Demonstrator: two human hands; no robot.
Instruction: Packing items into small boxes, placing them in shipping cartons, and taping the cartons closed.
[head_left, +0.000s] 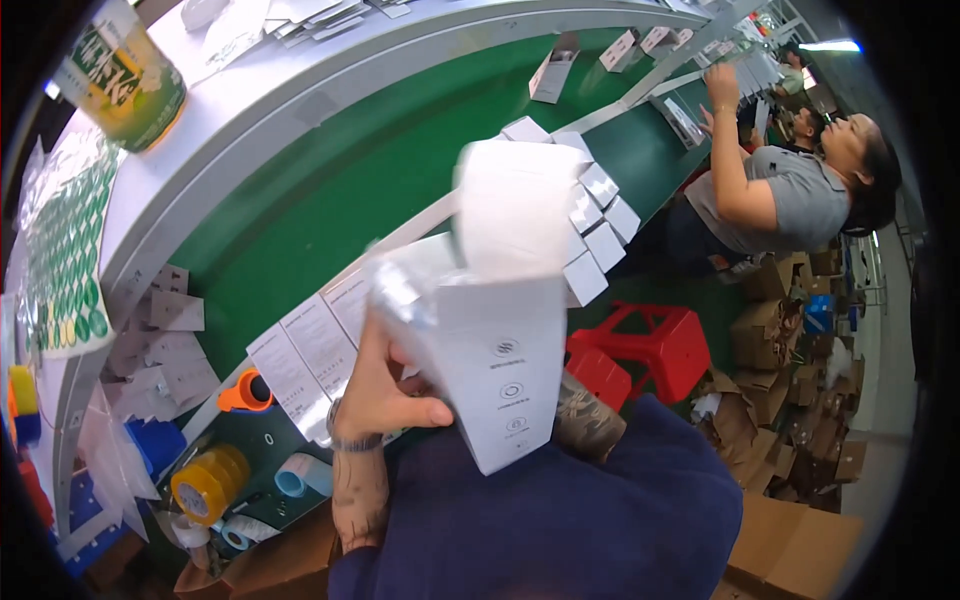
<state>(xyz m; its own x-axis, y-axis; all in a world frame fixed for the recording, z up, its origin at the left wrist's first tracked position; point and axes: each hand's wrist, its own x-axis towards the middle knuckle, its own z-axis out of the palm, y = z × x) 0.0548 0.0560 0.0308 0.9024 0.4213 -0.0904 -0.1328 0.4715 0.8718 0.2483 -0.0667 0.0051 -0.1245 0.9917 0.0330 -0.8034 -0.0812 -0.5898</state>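
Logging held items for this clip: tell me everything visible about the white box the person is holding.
The white carton looks like thin folded cardboard, a flat-sided box with small grey round symbols printed down one face. Its top flap stands open and blurred, so it appears unsealed. It is tilted, held above the edge of the green belt. The left hand grips its left side, thumb across the front; the right hand is hidden behind it.

Ahead of me runs a long green conveyor belt (330,190) edged by a pale grey metal shelf (260,95). Below, two red plastic stools (650,345) stand on the floor beside heaped brown cardboard boxes (770,400). A bright ceiling lamp (830,45) glows far off.
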